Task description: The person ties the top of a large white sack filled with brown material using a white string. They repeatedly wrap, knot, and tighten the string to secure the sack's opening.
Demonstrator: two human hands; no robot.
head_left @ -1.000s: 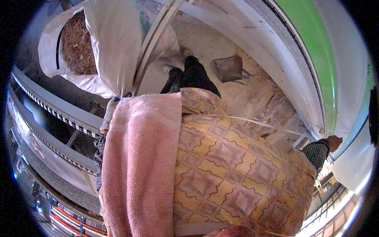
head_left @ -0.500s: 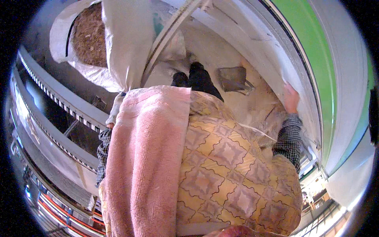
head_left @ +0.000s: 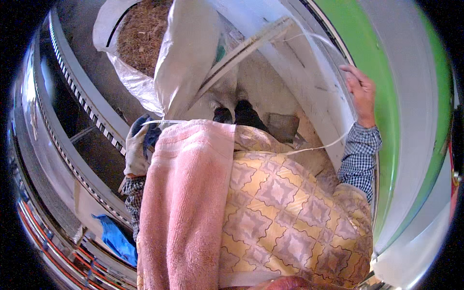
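My left hand [head_left: 139, 150], in a white and blue work glove, is closed beside the gathered corner of a big white woven sack [head_left: 186, 53]. A thin white cord [head_left: 166, 121] runs from its fingers across the top of the pink towel [head_left: 188, 193] at my front. On the other side my bare right hand [head_left: 363, 99] is raised beside the green machine edge, its fingers bent and closed. The cord reaches this hand from below, and a loose loop arcs above it; the exact grip is partly hidden.
Brown dry plant-like material [head_left: 144, 36] fills the sack's open mouth. A slanted metal bar [head_left: 241, 55] crosses in front of me. A dark dustpan-like object [head_left: 282, 126] lies on the floor. Toothed rails [head_left: 82, 92] run along the left, with a blue cloth or bag [head_left: 116, 239] lower down.
My right hand has risen up along the green edge, drawing the cord with it. My left hand, mostly hidden earlier, now shows beside the sack. The view has shifted.
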